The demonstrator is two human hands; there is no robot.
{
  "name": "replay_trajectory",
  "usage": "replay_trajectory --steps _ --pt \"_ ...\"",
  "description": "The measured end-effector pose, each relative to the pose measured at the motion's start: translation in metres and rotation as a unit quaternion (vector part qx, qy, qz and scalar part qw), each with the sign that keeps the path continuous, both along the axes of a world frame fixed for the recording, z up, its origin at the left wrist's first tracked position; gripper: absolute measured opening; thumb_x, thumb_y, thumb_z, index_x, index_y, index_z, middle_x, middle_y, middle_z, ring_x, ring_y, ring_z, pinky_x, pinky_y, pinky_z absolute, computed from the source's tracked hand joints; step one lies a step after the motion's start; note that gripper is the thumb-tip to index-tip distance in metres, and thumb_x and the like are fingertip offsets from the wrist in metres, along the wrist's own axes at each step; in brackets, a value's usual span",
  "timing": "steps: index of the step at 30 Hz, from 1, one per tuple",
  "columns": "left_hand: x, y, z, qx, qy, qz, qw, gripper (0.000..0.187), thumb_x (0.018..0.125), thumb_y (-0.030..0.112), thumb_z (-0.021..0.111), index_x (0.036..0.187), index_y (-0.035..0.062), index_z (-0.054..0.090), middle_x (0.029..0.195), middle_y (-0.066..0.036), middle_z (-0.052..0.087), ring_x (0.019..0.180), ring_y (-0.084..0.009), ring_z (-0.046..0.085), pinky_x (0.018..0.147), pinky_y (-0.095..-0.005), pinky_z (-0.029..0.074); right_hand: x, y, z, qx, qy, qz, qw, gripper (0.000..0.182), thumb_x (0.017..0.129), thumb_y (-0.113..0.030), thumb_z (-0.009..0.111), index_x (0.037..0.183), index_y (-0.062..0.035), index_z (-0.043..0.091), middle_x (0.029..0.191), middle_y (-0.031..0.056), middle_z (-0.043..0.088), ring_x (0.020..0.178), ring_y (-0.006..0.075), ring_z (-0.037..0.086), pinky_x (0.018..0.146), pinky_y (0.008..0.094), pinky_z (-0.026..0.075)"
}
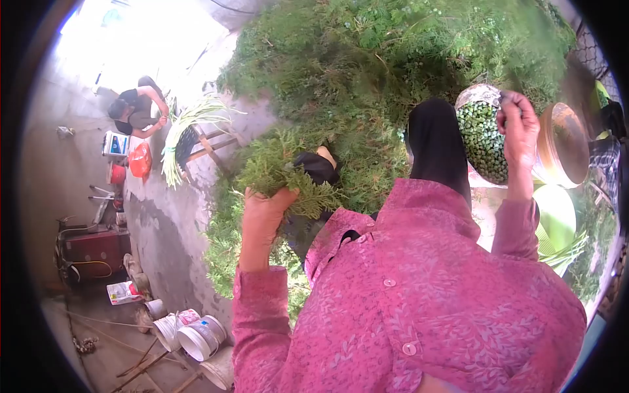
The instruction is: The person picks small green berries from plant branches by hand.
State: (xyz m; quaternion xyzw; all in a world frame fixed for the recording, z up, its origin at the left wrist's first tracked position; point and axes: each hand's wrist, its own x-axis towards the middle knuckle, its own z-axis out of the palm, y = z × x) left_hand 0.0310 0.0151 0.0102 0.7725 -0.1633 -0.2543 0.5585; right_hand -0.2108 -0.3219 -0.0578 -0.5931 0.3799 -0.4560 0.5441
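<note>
Feathery green sprigs (275, 164) are held in my left hand (267, 206), its fingers wrapped round their stems at the centre left. My right hand (521, 121) is over the right edge of a round container of small green berries (481, 131), its fingers pinched together; whatever is between them is too small to make out. The berries fill most of the container, and its pale rim shows at the top. A large heap of green branches (367, 72) spreads in front of me and around my legs.
Another person (137, 108) sits at the upper left by long green stalks (187, 137) on a wooden stand. An orange bag (139, 160) lies near them. White buckets (202, 337) stand at the lower left. A round tub (565, 144) is at the right.
</note>
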Motion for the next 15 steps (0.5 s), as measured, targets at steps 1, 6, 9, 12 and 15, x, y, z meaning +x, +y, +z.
replay_trajectory --steps 1,6,9,12,15 --pt "-0.003 -0.004 0.001 -0.008 0.045 0.005 0.999 0.021 0.069 0.0 0.063 0.09 -0.0006 0.061 0.082 -0.005 0.063 0.069 -0.0127 0.058 0.063 -0.0261 0.047 -0.011 -0.017 -0.032 -0.053 0.136 -0.028 0.989 0.022 0.08 -0.013 0.056 0.1 -0.0044 0.06 0.075 0.0069 0.06 0.057 0.0114 0.052 0.049 0.021 0.042" --pt "-0.01 -0.016 0.013 -0.052 0.136 0.004 0.989 0.03 0.067 -0.006 0.065 0.095 0.0002 0.059 0.085 -0.006 0.062 0.073 -0.0155 0.06 0.066 -0.0291 0.05 -0.026 -0.024 -0.067 -0.265 0.437 0.046 0.858 0.03 0.075 -0.024 0.063 0.099 -0.0062 0.062 0.084 0.014 0.062 0.069 0.0203 0.059 0.064 0.0287 0.047" --pt "-0.012 -0.022 0.015 -0.036 0.131 -0.011 0.991 0.03 0.068 -0.005 0.066 0.096 0.0015 0.059 0.086 -0.006 0.062 0.075 -0.0154 0.06 0.067 -0.0291 0.05 0.026 0.02 -0.003 0.069 0.151 0.197 0.966 0.019 0.075 -0.017 0.063 0.086 -0.0017 0.061 0.073 0.0044 0.058 0.062 0.0101 0.054 0.056 0.0222 0.046" --pt "-0.017 -0.027 0.01 -0.028 0.088 -0.036 0.995 0.029 0.069 -0.003 0.065 0.098 0.0024 0.059 0.087 -0.004 0.061 0.076 -0.0139 0.059 0.069 -0.0281 0.05 0.076 0.081 0.06 0.091 0.06 0.382 0.918 0.018 0.077 -0.016 0.062 0.085 -0.0004 0.061 0.076 0.005 0.057 0.065 0.0097 0.053 0.059 0.0229 0.046" --pt "-0.024 -0.031 0.01 -0.006 0.047 -0.064 0.997 0.028 0.071 -0.001 0.064 0.098 0.0031 0.06 0.086 -0.002 0.061 0.076 -0.0117 0.058 0.069 -0.0264 0.048 0.117 0.122 0.067 0.044 0.085 0.545 0.833 0.02 0.08 -0.019 0.06 0.087 -0.0001 0.061 0.071 0.0023 0.057 0.058 0.008 0.05 0.053 0.0226 0.042"
